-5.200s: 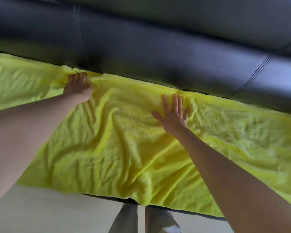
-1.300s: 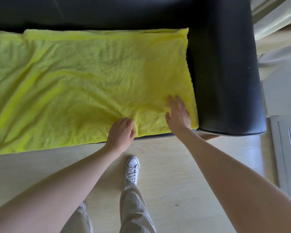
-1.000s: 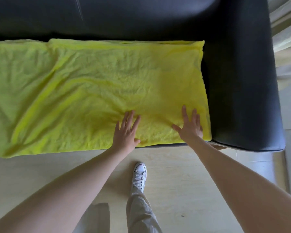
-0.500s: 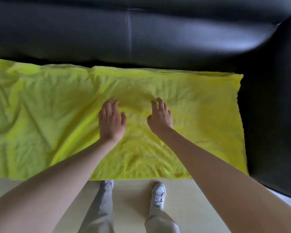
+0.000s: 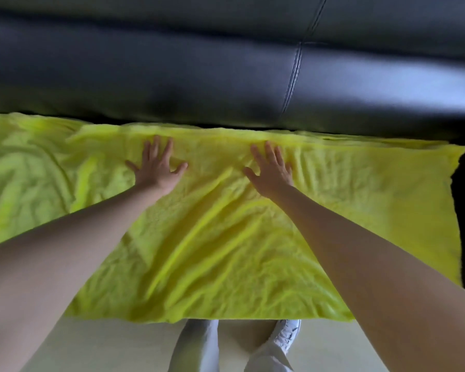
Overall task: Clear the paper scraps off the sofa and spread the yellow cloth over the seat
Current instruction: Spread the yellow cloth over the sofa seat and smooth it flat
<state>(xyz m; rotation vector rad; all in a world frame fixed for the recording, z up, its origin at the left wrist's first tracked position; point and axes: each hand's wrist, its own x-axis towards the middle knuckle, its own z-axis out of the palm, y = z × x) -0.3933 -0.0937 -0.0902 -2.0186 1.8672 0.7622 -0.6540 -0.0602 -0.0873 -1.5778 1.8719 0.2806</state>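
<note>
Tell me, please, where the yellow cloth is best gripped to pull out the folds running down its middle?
Probably the front hem of the yellow cloth, pinched from the floor side. It hangs free over the seat's edge, and the folds run diagonally toward it. The left hand and right hand lie flat near the backrest.

The bright yellow cloth (image 5: 226,237) spread over the seat looked like a soft, matt terry or fleece fabric with a fine nap, rumpled into long creases. Behind it, the black sofa backrest (image 5: 172,71) appeared to be smooth leather or leatherette with a dull sheen, catching pale highlights, and with a stitched seam (image 5: 293,76) running down it. The pale floor (image 5: 118,345) below looked smooth and faintly glossy.
</note>
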